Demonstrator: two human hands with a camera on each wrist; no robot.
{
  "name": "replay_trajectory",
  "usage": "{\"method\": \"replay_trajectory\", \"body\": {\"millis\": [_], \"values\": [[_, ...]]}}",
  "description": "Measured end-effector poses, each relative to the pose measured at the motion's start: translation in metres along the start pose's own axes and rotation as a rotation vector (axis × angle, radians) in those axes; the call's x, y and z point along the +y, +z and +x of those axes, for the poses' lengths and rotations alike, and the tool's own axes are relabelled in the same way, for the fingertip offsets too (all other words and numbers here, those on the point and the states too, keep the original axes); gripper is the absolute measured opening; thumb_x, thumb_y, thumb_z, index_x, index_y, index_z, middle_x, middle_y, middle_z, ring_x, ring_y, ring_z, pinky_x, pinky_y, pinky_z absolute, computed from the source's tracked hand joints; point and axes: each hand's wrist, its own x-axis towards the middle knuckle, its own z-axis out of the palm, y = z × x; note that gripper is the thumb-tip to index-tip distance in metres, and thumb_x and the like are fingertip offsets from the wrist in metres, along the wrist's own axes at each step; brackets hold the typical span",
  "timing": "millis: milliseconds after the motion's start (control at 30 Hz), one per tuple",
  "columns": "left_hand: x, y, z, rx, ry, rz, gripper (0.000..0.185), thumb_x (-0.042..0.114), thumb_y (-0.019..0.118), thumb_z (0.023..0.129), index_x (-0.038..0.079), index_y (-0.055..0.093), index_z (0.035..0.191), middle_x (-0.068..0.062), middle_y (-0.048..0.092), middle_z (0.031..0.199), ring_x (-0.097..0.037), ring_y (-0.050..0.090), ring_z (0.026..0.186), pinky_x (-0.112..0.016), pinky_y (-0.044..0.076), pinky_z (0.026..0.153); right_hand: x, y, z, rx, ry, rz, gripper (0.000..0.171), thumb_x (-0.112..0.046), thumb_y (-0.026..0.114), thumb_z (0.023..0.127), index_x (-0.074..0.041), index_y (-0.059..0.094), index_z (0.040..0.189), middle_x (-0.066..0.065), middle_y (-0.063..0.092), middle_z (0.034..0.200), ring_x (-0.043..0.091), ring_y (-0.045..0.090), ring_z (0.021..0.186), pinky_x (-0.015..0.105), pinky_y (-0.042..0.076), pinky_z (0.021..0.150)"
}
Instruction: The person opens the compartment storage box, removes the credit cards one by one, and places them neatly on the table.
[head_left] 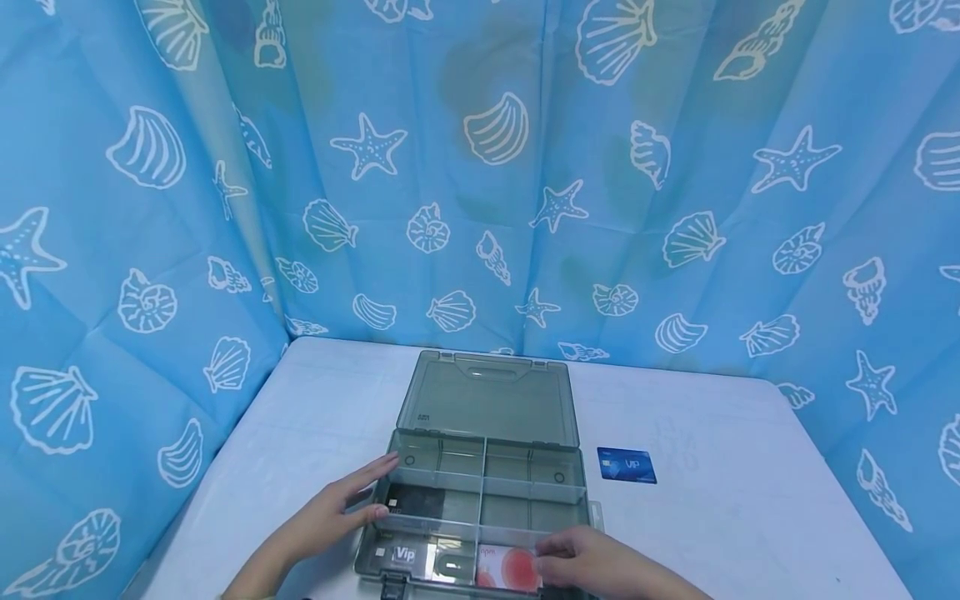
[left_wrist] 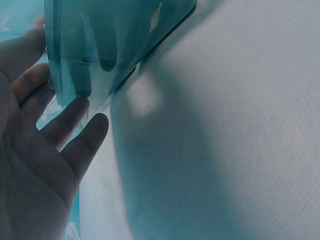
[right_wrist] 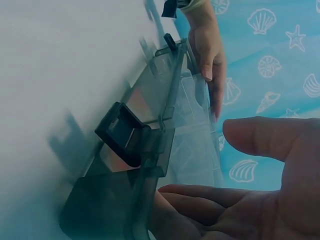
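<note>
box: translucent grey plastic compartment box (head_left: 487, 479) is sitting lid-open on the white table (head_left: 720, 500), latches facing the person.
left hand: left hand (head_left: 337, 508) is lying flat against the box's left wall, fingers straight, thumb resting on the rim; gripping nothing.
right hand: right hand (head_left: 592, 562) is resting at the box's front-right compartment, fingertips touching the red-and-white card (head_left: 506, 568); whether it is pinching it, can't tell.
cards in box: black card (head_left: 415, 501) mid-left, grey VIP card (head_left: 408, 557) front-left.
outside box: blue VIP card (head_left: 626, 465) is lying on the table just right of the box.
</note>
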Motion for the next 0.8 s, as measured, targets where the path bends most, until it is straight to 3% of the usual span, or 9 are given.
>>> {"method": "replay_trajectory", "body": {"millis": [233,567,800], "values": [[0.000,0.000,0.000,0.002,-0.014,-0.002,0.069,0.039,0.068,0.097,0.019,0.041,0.157,-0.008,0.031,0.165,-0.041,0.030,0.149,-0.065,0.028,0.117,0.003,0.000,0.000,0.004,-0.023,0.011,0.044,-0.025,0.062,0.102,0.011,0.063,0.128,0.018,0.071,0.117,0.035,0.069,0.106,0.066,0.051,0.098],[0.001,0.000,0.001,0.003,0.012,0.000,0.070,0.038,0.068,0.097,0.018,0.041,0.157,-0.011,0.031,0.165,-0.043,0.029,0.149,-0.066,0.028,0.117,0.000,-0.001,-0.005,-0.002,-0.056,0.049,0.043,-0.025,0.062,0.103,0.009,0.064,0.129,0.017,0.071,0.118,0.030,0.068,0.104,0.062,0.054,0.097],[-0.002,0.001,0.002,-0.005,0.015,0.011,0.069,0.038,0.068,0.097,0.017,0.041,0.157,-0.010,0.031,0.165,-0.041,0.031,0.148,-0.064,0.032,0.116,-0.001,-0.003,-0.011,-0.006,-0.060,0.049,0.046,-0.024,0.060,0.103,0.014,0.060,0.128,0.021,0.070,0.119,0.043,0.064,0.115,0.067,0.050,0.097]]}}
